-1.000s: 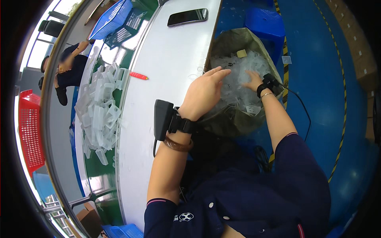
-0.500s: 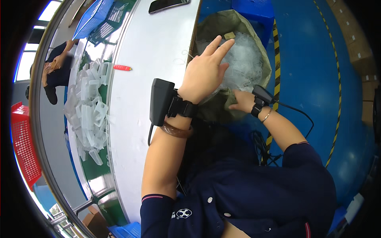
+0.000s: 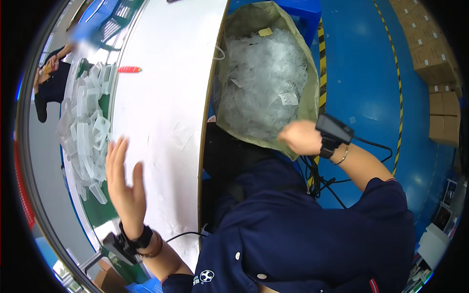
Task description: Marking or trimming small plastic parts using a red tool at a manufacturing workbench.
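My left hand (image 3: 125,188) is stretched out over the left edge of the white table, fingers up and thumb apart, holding nothing. Its fingertips are close to a heap of clear, frosted plastic trays (image 3: 85,127) on the green conveyor belt. At the near rim of a large olive sack (image 3: 312,93), my right hand (image 3: 303,138) is closed with its fingers curled on the edge; the fingertips are partly blurred. Crumpled clear plastic scraps (image 3: 264,73) fill the sack, with a small yellow piece (image 3: 265,32) and a white label (image 3: 288,99) on top.
On the white table (image 3: 161,97) lie a red cutter (image 3: 129,70) and a thin clear scrap (image 3: 181,135). A blue stool (image 3: 305,14) stands behind the sack. Cables (image 3: 317,183) hang below my right arm. Cardboard boxes (image 3: 425,53) line the right. Across the belt is another person (image 3: 53,80).
My left hand has swung from above the sack, left and toward me, to the conveyor side. My right hand has closed at the sack's rim. The view has shifted, showing more of the sack.
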`<state>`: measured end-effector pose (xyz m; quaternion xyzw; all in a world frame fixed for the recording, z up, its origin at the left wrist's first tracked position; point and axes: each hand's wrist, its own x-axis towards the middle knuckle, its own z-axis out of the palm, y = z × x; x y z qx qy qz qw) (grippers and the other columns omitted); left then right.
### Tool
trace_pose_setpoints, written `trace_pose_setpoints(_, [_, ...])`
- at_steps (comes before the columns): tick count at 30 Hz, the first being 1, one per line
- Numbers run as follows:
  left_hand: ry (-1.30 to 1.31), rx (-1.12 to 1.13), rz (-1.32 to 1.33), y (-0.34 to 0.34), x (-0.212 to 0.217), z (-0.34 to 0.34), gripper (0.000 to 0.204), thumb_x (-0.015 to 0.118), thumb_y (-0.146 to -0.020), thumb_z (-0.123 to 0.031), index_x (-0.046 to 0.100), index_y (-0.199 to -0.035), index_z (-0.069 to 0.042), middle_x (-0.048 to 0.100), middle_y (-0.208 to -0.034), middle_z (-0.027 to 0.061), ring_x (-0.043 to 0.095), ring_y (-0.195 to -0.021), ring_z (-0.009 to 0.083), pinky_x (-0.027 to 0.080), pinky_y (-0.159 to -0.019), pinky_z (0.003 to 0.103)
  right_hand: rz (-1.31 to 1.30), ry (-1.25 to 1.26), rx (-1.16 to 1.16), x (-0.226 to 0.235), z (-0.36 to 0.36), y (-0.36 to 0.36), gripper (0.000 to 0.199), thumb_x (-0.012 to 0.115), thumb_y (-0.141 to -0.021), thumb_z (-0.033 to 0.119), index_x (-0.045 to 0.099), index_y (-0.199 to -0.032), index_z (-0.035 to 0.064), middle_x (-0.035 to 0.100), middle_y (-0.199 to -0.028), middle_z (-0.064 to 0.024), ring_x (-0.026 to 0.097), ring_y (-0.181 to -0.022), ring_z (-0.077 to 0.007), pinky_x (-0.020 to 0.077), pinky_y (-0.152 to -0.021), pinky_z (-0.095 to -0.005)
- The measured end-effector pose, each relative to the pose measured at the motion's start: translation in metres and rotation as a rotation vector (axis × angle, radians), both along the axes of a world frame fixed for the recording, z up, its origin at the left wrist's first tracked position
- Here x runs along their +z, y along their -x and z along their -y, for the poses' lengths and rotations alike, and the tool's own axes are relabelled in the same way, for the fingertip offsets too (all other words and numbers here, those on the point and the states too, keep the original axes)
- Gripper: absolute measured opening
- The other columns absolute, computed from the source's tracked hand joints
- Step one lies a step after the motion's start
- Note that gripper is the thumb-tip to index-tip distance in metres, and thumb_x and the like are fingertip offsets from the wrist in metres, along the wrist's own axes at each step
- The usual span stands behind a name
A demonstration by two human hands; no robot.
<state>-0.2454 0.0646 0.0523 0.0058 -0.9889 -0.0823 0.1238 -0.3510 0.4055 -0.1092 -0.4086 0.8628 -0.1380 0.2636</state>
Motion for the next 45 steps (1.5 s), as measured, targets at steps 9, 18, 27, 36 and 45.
trace_pose_setpoints(9, [0.040, 0.834, 0.325, -0.263, -0.088, 0.082, 0.052, 0.051, -0.088, -0.024, 0.035, -0.135, -0.008, 0.031, -0.137, 0.0254, 0.026, -0.127, 0.0429, 0.020, -0.106, 0.046, -0.388, 0.961, 0.036, 0.091, 0.161, 0.041, 0.022, 0.062, -0.077, 0.013, 0.062, -0.097, 0.0034, 0.062, -0.103, -0.0114, 0.056, -0.098, -0.0279, 0.0448, -0.084, -0.0343])
trace_pose_setpoints(18, [-0.146, 1.035, 0.258, -0.324, -0.080, -0.010, 0.055, 0.044, -0.085, -0.013, 0.028, -0.137, -0.002, 0.023, -0.140, 0.0268, 0.019, -0.130, 0.0429, 0.012, -0.106, 0.050, -0.040, 0.825, 0.691, 0.045, 0.273, -0.107, 0.074, 0.065, -0.072, 0.047, 0.043, -0.125, -0.0001, 0.032, -0.131, -0.0323, 0.027, -0.125, -0.0452, 0.0233, -0.104, -0.0484])
trace_pose_setpoints(27, [0.043, 0.507, 0.281, -0.238, -0.072, -0.031, 0.060, 0.048, -0.087, -0.033, 0.032, -0.134, 0.000, 0.032, -0.134, 0.0294, 0.027, -0.124, 0.0467, 0.019, -0.102, 0.055, -0.038, 1.028, 1.001, 0.020, 0.302, -0.177, 0.044, 0.062, -0.069, 0.036, 0.055, -0.098, 0.0033, 0.054, -0.099, -0.0157, 0.048, -0.103, -0.0309, 0.0336, -0.094, -0.0413])
trace_pose_setpoints(36, [0.021, 0.774, 0.271, -0.245, -0.081, 0.031, 0.047, 0.040, -0.090, -0.020, 0.036, -0.134, -0.006, 0.030, -0.139, 0.0216, 0.024, -0.129, 0.0408, 0.015, -0.105, 0.050, -0.138, 0.977, 0.621, 0.046, 0.314, -0.103, 0.014, 0.059, -0.072, 0.018, 0.060, -0.072, 0.0044, 0.052, -0.088, -0.0108, 0.048, -0.089, -0.0280, 0.0414, -0.079, -0.0361])
trace_pose_setpoints(45, [-0.291, 0.502, 0.154, -0.237, -0.064, -0.001, 0.044, 0.060, -0.079, -0.017, 0.051, -0.122, -0.011, 0.042, -0.127, 0.0193, 0.032, -0.123, 0.0382, 0.029, -0.100, 0.047, 0.057, 0.788, 1.015, 0.058, 0.294, -0.116, 0.027, 0.064, -0.073, 0.017, 0.059, -0.096, 0.0063, 0.050, -0.105, -0.0161, 0.049, -0.097, -0.0306, 0.0428, -0.083, -0.0358])
